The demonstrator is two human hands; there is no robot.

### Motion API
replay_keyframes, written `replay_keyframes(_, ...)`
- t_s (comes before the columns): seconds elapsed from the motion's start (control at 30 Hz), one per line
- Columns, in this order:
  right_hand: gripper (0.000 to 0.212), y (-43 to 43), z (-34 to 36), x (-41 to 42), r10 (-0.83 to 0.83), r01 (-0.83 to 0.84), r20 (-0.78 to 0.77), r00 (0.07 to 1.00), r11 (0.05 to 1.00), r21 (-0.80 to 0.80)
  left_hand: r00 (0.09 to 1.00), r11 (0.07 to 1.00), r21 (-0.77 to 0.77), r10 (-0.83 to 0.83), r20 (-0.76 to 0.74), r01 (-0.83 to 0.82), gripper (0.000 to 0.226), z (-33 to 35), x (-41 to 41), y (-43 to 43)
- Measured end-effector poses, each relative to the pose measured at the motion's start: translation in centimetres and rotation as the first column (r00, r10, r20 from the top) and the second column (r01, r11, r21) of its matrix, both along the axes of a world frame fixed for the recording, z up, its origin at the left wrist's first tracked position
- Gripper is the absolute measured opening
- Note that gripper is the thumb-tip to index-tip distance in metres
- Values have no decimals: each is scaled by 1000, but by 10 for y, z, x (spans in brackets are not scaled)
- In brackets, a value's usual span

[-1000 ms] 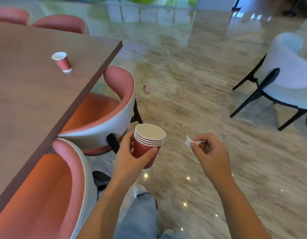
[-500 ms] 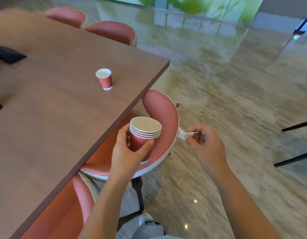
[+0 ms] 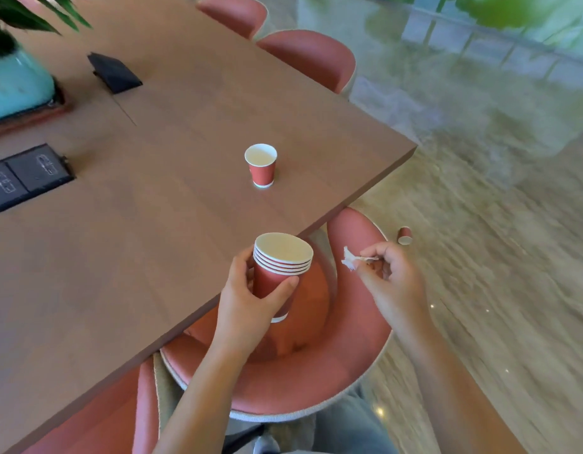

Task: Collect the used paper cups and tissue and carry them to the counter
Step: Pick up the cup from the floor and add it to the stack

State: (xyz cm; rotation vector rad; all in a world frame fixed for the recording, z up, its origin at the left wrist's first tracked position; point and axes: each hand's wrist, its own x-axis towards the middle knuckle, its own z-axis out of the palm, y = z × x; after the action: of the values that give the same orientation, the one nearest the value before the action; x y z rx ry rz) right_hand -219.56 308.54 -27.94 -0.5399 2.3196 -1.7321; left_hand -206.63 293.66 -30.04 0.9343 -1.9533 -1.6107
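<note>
My left hand grips a stack of several nested red paper cups over the table's near edge. A small crumpled white tissue sticks out of my right hand, pinched between thumb and fingers, to the right of the stack. One red paper cup stands upright on the brown wooden table, beyond the stack. Another red cup lies on its side on the floor to the right of the pink chair.
Pink chairs are tucked along the table's near and far sides. Black socket panels, a dark wedge-shaped object and a turquoise plant pot sit on the table's left. Polished stone floor spreads to the right.
The view has swung left and closer to the table, so the lone cup now sits near the centre. Both hands keep their hold on the cup stack and the tissue.
</note>
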Motion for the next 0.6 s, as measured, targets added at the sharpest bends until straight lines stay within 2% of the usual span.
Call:
replay_keyframes(0.2, 11, -33, -3, -103, 174, -167, -49, 984, 978, 124, 986, 986, 20, 165, 3, -165, 64, 3, -73, -12)
replay_keyframes(0.33, 20, -56, -22, -164, 267, -265, 4, 964, 953, 149, 963, 962, 33, 270, 13, -270, 68, 1, -110, -20)
replay_keyframes(0.5, 15, -93, -46, -204, 351, -356, 69, 934, 929, 103, 923, 921, 47, 385, 16, -386, 62, -6, -128, -32)
replay_keyframes(0.6, 11, -109, -62, -221, 375, -374, 35, 927, 906, 198, 899, 897, 53, 437, 30, -438, 64, -10, -132, -39)
